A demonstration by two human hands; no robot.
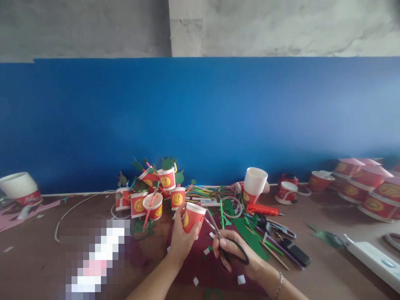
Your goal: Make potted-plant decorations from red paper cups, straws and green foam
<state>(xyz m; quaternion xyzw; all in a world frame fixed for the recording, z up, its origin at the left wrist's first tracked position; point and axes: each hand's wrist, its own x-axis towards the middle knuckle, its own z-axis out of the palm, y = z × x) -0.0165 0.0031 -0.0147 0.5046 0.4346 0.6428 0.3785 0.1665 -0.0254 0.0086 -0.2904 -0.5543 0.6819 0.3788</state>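
A red paper cup [194, 217] with a yellow emblem and white rim is held tilted in my left hand [183, 235], fingers and thumb wrapped round its sides. My right hand [236, 254] has its fingers on the black handles of a pair of scissors [215, 227]. The scissors' blades are apart and point up toward the cup's right rim; whether they touch it I cannot tell. Beneath both hands lies a dark red sheet [203, 271] with small white paper scraps.
Several decorated red cups [154, 208] stand behind on the left. Stacked white cups [255, 181], a red cutter [264, 209], green paper [248, 235], straws and keys lie right of centre. A white power strip [375, 262] is far right, near stacked red cups [378, 204].
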